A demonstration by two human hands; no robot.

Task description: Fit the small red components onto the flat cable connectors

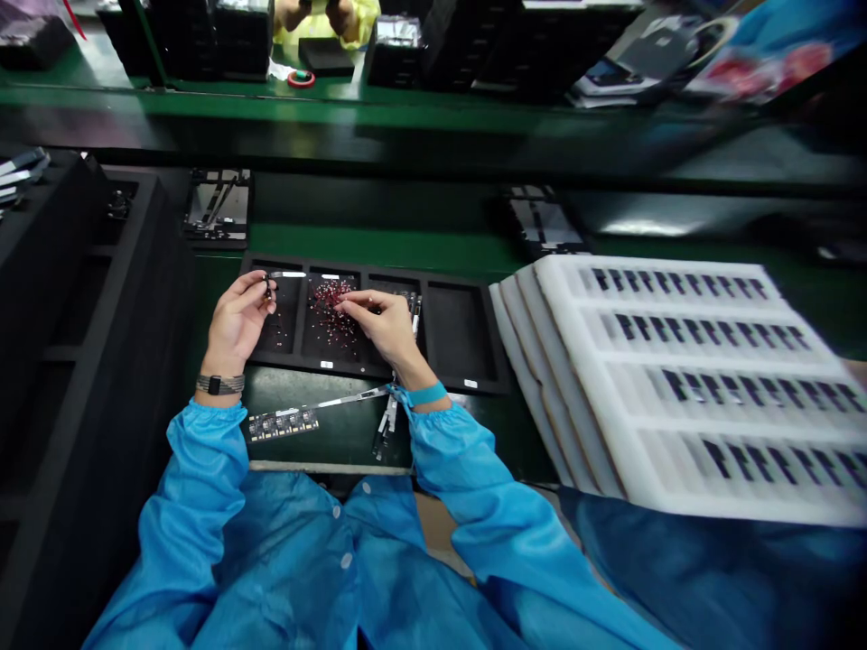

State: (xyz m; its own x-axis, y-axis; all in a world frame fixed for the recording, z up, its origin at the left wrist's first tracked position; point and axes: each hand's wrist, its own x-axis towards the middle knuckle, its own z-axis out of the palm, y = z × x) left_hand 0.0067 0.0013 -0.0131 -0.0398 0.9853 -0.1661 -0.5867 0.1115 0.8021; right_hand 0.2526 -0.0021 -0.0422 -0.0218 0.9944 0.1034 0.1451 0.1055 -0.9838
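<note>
My left hand [238, 318] is raised over the left end of a black compartment tray [369, 368], its fingers closed on a small dark part [269, 287] with a light strip [288, 274] extending right. My right hand [380, 323] is over the second compartment, thumb and fingertips pinched at a scatter of tiny red and silver pieces [330, 311]. What it pinches is too small to make out. In front of the tray lie a circuit strip [283, 424] and a long thin ribbon [352, 398]. More thin strips [386, 424] lie below my right wrist.
Stacked white foam trays [610, 379] with rows of dark parts stand at the right. Tall black foam trays [135, 298] rise at the left. Two flat devices [218, 208] [545, 221] lie behind the tray. A person's hands [342, 18] show beyond the raised green shelf [406, 113].
</note>
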